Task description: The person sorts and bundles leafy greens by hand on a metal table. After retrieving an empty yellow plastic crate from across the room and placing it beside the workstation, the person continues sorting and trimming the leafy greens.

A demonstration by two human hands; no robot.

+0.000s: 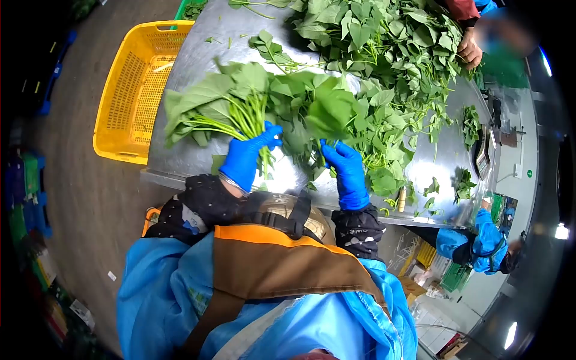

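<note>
A bunch of leafy green stems [240, 111] is gripped in my blue-gloved left hand [249, 153], its leaves fanning out above the metal table [207, 45]. To the right, my blue-gloved right hand [346, 171] has its thumb and finger pressed together on a leafy sprig [331, 111], whose large leaf is blurred. More greens lie behind and between my hands. A big heap of greens [390, 42] spreads over the back and right of the table, touching the area beside my right hand.
A yellow crate [141, 84] stands left of the table, near a green one [180, 11]. Another person's hand [470, 48] touches the heap at the back right. A scale [482, 153] sits at the right edge. A person in blue [489, 246] is farther right.
</note>
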